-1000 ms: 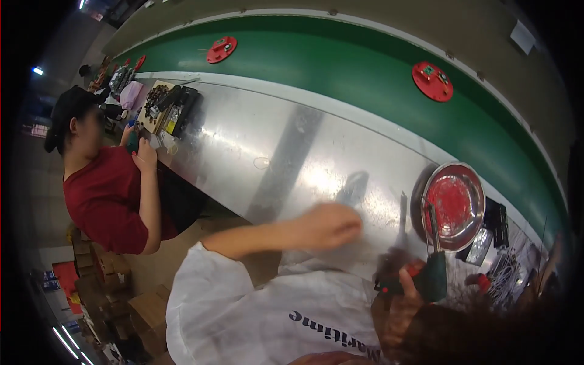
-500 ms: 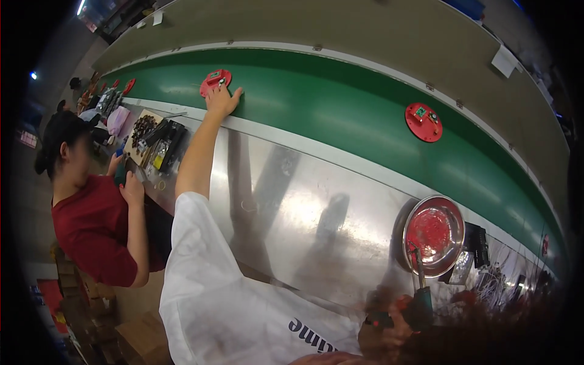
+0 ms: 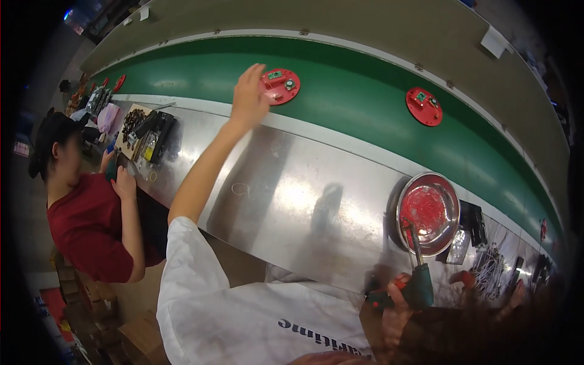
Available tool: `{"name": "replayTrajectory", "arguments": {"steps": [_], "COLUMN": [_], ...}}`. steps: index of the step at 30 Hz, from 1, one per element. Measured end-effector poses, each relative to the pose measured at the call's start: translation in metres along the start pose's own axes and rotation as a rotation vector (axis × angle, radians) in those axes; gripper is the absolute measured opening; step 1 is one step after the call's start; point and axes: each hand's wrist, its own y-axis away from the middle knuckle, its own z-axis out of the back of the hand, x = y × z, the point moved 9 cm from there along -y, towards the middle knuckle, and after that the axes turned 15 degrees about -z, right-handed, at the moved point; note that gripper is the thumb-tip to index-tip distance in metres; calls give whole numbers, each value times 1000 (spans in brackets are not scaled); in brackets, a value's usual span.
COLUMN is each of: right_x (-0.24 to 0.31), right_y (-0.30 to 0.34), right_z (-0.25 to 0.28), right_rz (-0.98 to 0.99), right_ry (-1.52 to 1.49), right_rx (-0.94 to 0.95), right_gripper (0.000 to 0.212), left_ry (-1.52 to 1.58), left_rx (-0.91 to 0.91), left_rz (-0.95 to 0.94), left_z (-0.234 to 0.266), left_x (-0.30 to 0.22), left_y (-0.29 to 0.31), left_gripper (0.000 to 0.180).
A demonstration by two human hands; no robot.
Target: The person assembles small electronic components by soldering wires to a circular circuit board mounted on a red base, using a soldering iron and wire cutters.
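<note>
My left hand (image 3: 249,100) reaches to the far side, over the green belt, with its fingers stretched out. It overlaps the left edge of a red disc (image 3: 286,94) that carries a small green circuit board and wires; whether it touches the disc is unclear. My right hand (image 3: 395,310), low at the right and partly in shadow, grips a dark green, pistol-shaped soldering gun (image 3: 420,286) with red parts. The gun's thin metal tip points into a round metal bowl (image 3: 451,234), whose inside looks red.
Another red disc (image 3: 424,108) lies further right on the green belt (image 3: 353,91). Black parts (image 3: 472,222) and a bundle of pale wires (image 3: 491,271) are right of the bowl. At left, a co-worker in a red shirt (image 3: 91,225) holds a green tool beside a tray of small brown parts (image 3: 132,125).
My left hand and the red disc by it have moved right along the belt. The fingers, over the disc before, are now at its left edge. My right hand still holds the soldering gun.
</note>
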Motion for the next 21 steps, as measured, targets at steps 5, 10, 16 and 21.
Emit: {"name": "replayTrajectory", "arguments": {"steps": [5, 10, 16, 21], "right_x": [-3, -7, -10, -20], "right_y": [8, 11, 11, 7], "right_z": [15, 25, 22, 1], "right_rz": [17, 51, 45, -32], "right_ry": [-57, 34, -68, -46], "right_rx": [-12, -49, -3, 91], "right_gripper": [37, 38, 40, 38], "left_ry": [385, 318, 506, 642], "left_rx": [317, 350, 394, 626], "left_rz": [396, 466, -119, -295], "left_z": [-55, -71, -33, 15], "left_x": [60, 58, -146, -291], "left_y": [13, 2, -27, 37], "left_gripper": [59, 60, 44, 58]}}
